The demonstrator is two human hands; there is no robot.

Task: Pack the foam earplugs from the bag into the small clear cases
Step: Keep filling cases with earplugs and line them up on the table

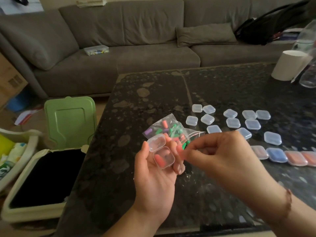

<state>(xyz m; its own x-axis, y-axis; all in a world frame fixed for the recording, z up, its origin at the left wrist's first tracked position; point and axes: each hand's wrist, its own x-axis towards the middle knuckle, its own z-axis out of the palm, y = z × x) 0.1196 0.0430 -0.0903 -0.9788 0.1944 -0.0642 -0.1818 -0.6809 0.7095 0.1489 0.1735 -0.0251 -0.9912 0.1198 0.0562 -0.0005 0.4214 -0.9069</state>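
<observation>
My left hand (153,182) holds a small clear case (163,157) with its lid flipped open; an orange earplug lies inside it. The same hand also pinches the clear zip bag (168,130), which holds several orange, green and purple foam earplugs. My right hand (222,154) hovers just right of the case with thumb and fingertips pinched together; whether an earplug is between them is too blurred to tell. Several empty clear cases (233,123) lie scattered on the dark table (213,86). A row of filled cases (277,155) runs along the right side.
A green-lidded bin (68,125) stands open at the table's left edge. A white cup (289,65) and a clear plastic bottle (307,77) stand at the far right corner. A grey sofa (136,31) runs behind the table.
</observation>
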